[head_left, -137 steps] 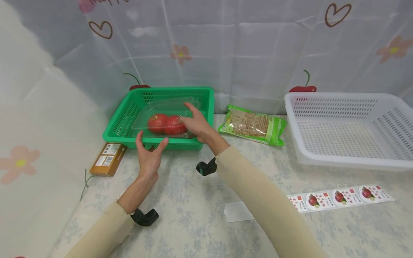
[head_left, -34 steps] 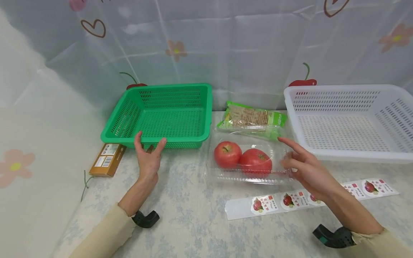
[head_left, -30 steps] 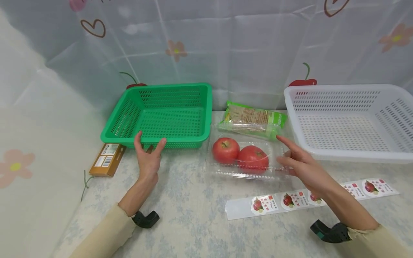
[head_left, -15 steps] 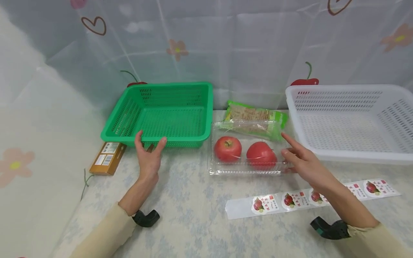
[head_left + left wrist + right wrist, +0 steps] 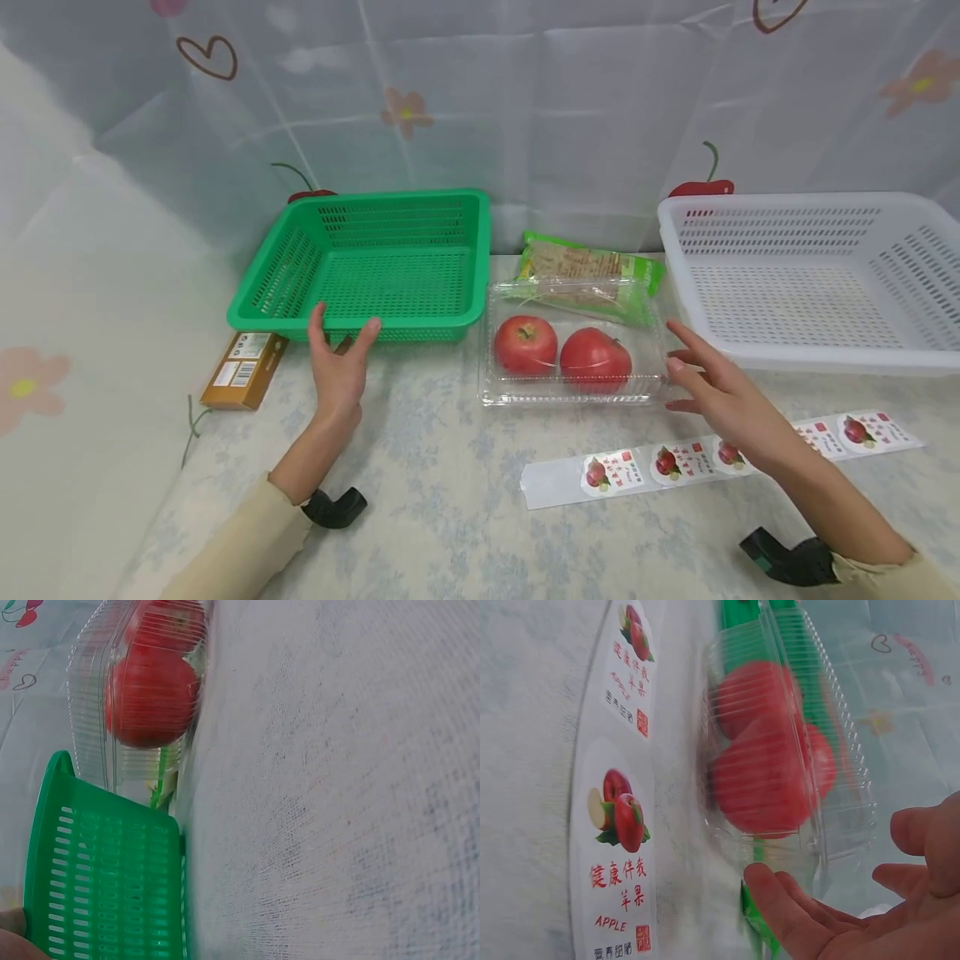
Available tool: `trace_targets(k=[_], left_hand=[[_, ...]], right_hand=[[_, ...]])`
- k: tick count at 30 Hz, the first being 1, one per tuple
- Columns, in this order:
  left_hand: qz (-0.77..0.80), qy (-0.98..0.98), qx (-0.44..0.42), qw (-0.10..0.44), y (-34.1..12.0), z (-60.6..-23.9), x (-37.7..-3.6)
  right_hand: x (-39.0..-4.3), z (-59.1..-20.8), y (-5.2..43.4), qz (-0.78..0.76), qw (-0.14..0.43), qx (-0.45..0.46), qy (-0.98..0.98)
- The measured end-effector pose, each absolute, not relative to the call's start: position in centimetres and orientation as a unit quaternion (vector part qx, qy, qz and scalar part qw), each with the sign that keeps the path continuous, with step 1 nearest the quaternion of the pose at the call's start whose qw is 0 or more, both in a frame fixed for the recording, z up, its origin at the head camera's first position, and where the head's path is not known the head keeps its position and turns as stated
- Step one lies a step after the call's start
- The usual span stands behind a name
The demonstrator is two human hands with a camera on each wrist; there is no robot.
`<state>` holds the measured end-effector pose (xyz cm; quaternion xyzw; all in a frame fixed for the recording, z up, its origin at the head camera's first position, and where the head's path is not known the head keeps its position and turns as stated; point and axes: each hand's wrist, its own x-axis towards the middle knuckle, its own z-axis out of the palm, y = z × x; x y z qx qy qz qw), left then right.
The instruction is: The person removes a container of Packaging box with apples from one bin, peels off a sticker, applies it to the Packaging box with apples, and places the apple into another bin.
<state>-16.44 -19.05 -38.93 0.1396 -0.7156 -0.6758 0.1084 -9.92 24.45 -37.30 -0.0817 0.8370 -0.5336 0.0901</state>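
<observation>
A clear plastic clamshell box [image 5: 517,390] with two red apples [image 5: 596,360] in it lies on the table, right of the green basket [image 5: 480,250]. My right hand [image 5: 723,396] hovers at the box's right end, fingers spread and holding nothing. In the right wrist view its fingertips show just off the box's end. My left hand [image 5: 339,371] rests at the front rim of the green basket, thumb and index finger apart. In the left wrist view only the fingertips [image 5: 13,922] show at the basket's rim.
A green-and-clear food packet [image 5: 585,262] lies behind the box, partly seen through its lid. At the right stands a white basket [image 5: 810,364]. A strip of apple stickers [image 5: 611,475] lies in front, and a brown carton [image 5: 243,371] sits by the green basket.
The box of apples has gone from the green basket to the table on the right, carried by my right hand, which has since let go. My left hand has stayed at the rim.
</observation>
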Motion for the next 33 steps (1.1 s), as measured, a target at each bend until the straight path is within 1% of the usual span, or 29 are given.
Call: trace_targets(k=[3, 6, 12, 15, 17, 20, 24, 26, 28, 31, 33], left_hand=[[-0.681, -0.709, 0.144, 0.11, -19.1, -38.8, -16.3], [-0.691, -0.698, 0.151, 0.114, -19.1, -38.6, -16.1], [-0.721, -0.667, 0.145, 0.124, -18.9, -38.5, -15.5], [-0.733, -0.652, 0.144, 0.127, -18.6, -38.3, -14.6], [-0.739, -0.644, 0.147, 0.131, -18.4, -38.1, -13.8], [-0.743, -0.639, 0.142, 0.142, -17.8, -37.9, -12.5], [-0.744, -0.644, 0.108, 0.145, -16.3, -38.0, -10.7], [-0.741, -0.656, 0.081, 0.121, -15.3, -38.1, -9.7], [-0.73, -0.678, 0.047, 0.066, -14.3, -38.2, -8.6], [-0.689, -0.722, -0.009, -0.069, -12.8, -38.3, -7.2], [-0.654, -0.738, -0.049, -0.16, -11.8, -38.5, -6.5]], right_hand=[[-8.7, -37.2, 24.4, -0.513, 0.067, -0.088, 0.851], [-7.5, -37.1, 23.9, -0.485, 0.028, -0.091, 0.87], [-5.0, -37.0, 23.2, -0.466, -0.058, -0.036, 0.882], [-4.0, -37.2, 23.2, -0.48, -0.074, -0.035, 0.873], [-3.6, -37.4, 22.9, -0.488, -0.067, -0.049, 0.869], [-3.4, -37.7, 22.2, -0.496, -0.035, -0.08, 0.864], [-3.6, -38.2, 21.1, -0.493, 0.002, -0.111, 0.863], [-3.7, -38.5, 20.5, -0.493, 0.016, -0.134, 0.859], [-3.9, -38.9, 20.0, -0.495, 0.028, -0.166, 0.852], [-4.4, -39.7, 19.3, -0.504, 0.053, -0.211, 0.836], [-4.7, -40.3, 19.0, -0.506, 0.068, -0.225, 0.83]])
